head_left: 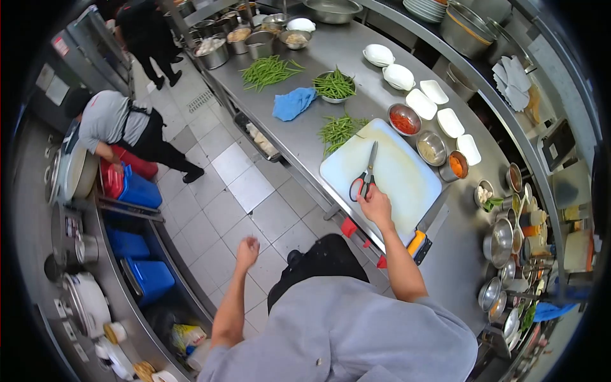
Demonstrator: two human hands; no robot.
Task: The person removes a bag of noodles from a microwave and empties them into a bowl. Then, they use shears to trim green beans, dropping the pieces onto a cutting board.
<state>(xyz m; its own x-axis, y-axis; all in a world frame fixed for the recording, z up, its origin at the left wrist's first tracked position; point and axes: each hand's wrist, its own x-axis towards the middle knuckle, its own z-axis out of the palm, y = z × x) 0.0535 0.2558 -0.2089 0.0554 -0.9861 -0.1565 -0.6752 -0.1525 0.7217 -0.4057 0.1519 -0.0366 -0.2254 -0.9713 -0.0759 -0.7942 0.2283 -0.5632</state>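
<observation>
On the white cutting board (401,172), the red-handled scissors (365,178) are touched at their handles by the right hand (375,205), fingers not closed around them. Green beans (339,130) are piled just beyond the board. The left hand (247,251) is held loosely curled and empty over the tiled floor (248,191).

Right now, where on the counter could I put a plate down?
The cutting board is mostly bare beyond the scissors under the right hand. The steel between blue cloth and white dishes is free. The right edge is crowded with bowls.
</observation>
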